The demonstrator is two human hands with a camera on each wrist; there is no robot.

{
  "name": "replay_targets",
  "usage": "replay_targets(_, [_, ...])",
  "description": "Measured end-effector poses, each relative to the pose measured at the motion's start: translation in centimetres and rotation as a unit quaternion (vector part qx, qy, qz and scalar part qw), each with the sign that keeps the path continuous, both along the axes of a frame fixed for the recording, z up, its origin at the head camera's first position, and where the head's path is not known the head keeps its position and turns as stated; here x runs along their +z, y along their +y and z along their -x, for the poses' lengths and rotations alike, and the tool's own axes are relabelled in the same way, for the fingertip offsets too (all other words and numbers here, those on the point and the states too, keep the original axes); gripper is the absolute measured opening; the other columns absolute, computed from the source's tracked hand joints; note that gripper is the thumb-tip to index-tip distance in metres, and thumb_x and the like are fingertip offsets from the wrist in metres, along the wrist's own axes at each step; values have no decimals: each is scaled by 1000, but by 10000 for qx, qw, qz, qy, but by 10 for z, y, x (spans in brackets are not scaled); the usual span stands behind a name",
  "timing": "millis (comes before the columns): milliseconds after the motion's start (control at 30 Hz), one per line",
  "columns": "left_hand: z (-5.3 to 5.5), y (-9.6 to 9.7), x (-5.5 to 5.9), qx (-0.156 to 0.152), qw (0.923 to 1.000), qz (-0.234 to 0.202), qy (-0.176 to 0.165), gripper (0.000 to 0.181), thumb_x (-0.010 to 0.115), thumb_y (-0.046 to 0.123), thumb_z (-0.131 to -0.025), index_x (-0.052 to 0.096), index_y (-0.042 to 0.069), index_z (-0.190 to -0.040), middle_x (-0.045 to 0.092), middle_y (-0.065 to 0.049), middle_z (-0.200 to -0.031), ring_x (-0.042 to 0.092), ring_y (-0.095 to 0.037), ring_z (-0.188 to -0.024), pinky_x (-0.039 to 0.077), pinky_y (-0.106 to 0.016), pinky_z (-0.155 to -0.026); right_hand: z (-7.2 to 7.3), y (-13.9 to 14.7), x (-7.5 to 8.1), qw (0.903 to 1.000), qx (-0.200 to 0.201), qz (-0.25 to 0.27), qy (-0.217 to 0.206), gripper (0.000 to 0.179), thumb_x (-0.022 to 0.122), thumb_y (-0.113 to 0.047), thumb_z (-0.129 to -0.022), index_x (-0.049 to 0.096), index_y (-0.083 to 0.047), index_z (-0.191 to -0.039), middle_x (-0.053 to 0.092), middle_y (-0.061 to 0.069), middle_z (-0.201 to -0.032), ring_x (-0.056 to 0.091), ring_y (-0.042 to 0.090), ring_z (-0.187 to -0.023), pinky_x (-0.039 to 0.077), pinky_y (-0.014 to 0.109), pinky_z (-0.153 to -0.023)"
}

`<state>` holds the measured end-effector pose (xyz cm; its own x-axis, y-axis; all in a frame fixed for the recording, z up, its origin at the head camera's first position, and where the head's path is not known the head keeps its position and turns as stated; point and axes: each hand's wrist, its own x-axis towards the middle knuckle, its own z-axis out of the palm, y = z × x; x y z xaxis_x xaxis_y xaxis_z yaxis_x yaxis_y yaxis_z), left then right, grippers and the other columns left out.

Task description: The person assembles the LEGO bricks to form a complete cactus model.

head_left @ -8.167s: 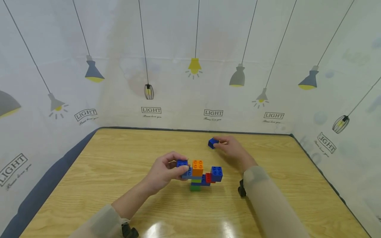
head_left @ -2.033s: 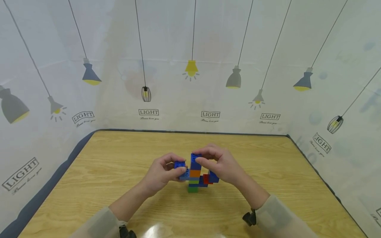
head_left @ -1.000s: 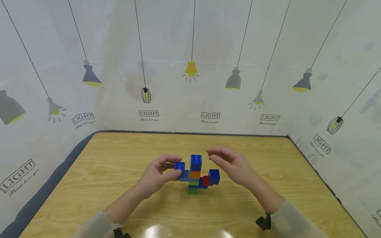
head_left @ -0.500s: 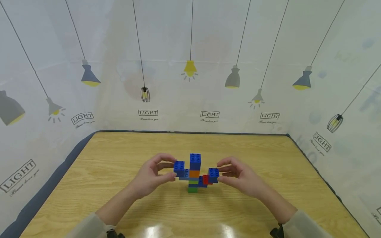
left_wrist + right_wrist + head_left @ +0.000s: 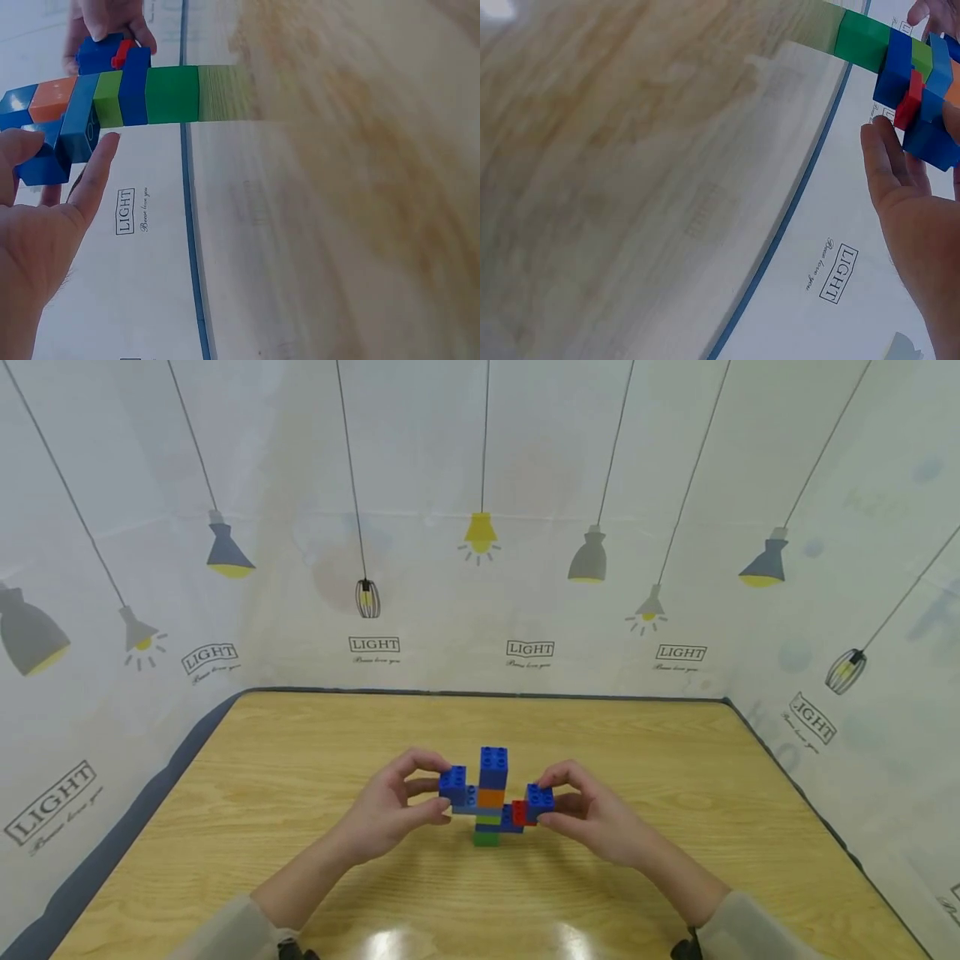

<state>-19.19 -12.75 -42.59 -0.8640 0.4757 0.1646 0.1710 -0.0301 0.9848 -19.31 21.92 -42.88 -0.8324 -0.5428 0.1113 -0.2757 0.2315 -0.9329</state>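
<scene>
A small structure of toy building bricks stands upright mid-table. Its column has a green brick (image 5: 486, 840) at the bottom, then blue, lime, light blue and orange (image 5: 491, 798) layers, with a blue brick (image 5: 493, 770) on top. On the left, another blue brick (image 5: 453, 785) sits on the light blue one; my left hand (image 5: 382, 810) pinches it between thumb and fingers. At the right, a red brick (image 5: 519, 812) carries a square blue brick (image 5: 540, 803), which my right hand (image 5: 603, 818) pinches. Both wrist views show the green brick (image 5: 172, 95) on the tabletop.
The wooden table (image 5: 337, 727) ends at a dark blue edging at the back and sides. A pale curtain (image 5: 420, 543) printed with lamps and the word LIGHT hangs around it. Dark wrist-worn devices show at both sleeves (image 5: 232, 931).
The loose blue brick from the back of the table now tops the orange one. My right hand has released it and moved down to the right-hand blue brick. My left hand briefly loosened.
</scene>
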Motion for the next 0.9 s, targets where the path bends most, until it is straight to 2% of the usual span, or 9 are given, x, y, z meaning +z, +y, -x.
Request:
replay_targets(267, [1,2,1,-19,9998,170,-46,48,67,-1,-105,48,11,-148,43,-23,-153,63,-46,-134,70,-49,-91,1,-3,-3,9998,-16,70,-185,38,70,-7,-108,47,-5,-137,53,27,-136,71,37,-118,66,29,-98])
replay_targets(433, [3,4,0,45,9998,202,-17,48,67,2,-107,47,13,-150,43,-23,-155,64,-45,-132,70,-52,-90,2,-3,-4,9994,-54,195,-290,39,68,-9,-109,46,-6,-140,54,27,-136,71,36,-118,66,34,-100])
replay_targets(533, [3,5,0,127,9998,169,-11,48,68,5,-108,47,15,-150,44,-24,-153,66,-44,-130,68,-59,-90,3,-3,-3,9990,-73,318,-320,40,67,-9,-110,45,-7,-144,55,28,-137,70,37,-118,66,38,-102])
replay_targets(667, [5,6,1,336,9993,176,-9,47,70,10,-109,50,19,-150,47,-23,-151,72,-40,-124,67,-64,-92,3,-2,-1,9984,-64,454,-335,50,71,-7,-107,45,-9,-149,53,29,-140,71,36,-118,66,35,-100])
replay_targets(800, [9,6,0,507,9985,206,54,47,71,15,-109,52,22,-150,50,-22,-152,76,-37,-118,69,-55,-91,3,-2,1,9981,-42,509,-357,61,76,-2,-102,44,-12,-153,51,28,-143,71,34,-118,66,31,-99])
replay_targets(900, [10,7,0,586,9980,200,91,47,72,17,-108,53,22,-152,51,-21,-153,78,-36,-115,69,-53,-91,3,-2,2,9982,-71,491,-329,62,76,-2,-102,45,-12,-154,51,29,-144,71,35,-118,66,31,-99])
